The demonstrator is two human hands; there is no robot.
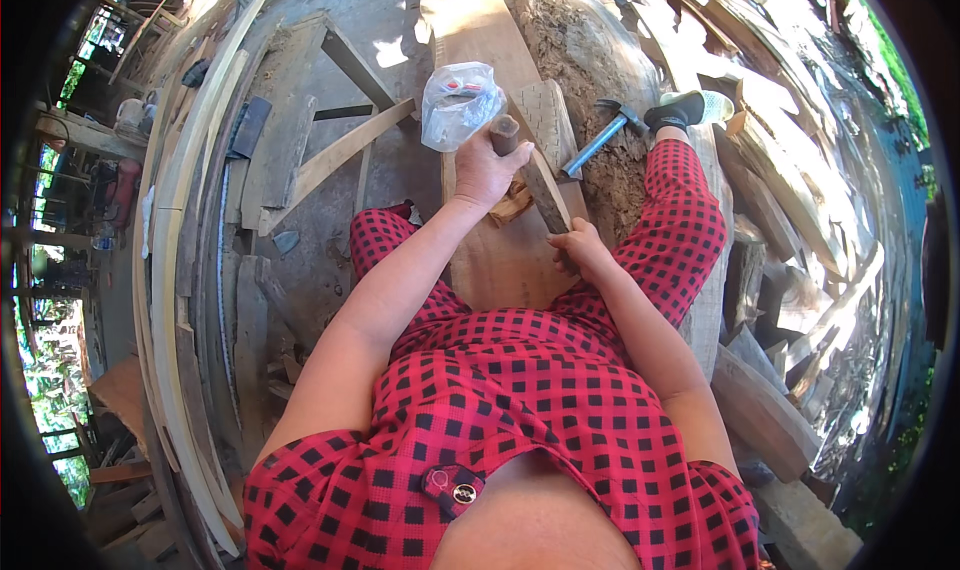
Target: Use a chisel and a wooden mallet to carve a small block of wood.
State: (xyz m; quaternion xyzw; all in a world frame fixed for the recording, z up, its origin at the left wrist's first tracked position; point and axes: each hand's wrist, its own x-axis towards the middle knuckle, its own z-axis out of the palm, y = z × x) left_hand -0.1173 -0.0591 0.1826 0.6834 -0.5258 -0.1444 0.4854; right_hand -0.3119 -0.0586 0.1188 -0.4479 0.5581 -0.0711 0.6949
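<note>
While both hands [487, 165] grip, the tool [530, 175] spans them.

Around the plank [500, 260] room is tight: the bag [458, 102] lies just beyond its far end, the hammer [603, 135] just right of that end on a log [590, 60], and checked legs flank both sides. The hands [487, 165] and a wooden piece [535, 185] cover the plank's middle. Left of the plank, past the leg, bare ground [310, 270] lies open up to a slanted board [335, 155] and curved slats [180, 220].
</note>
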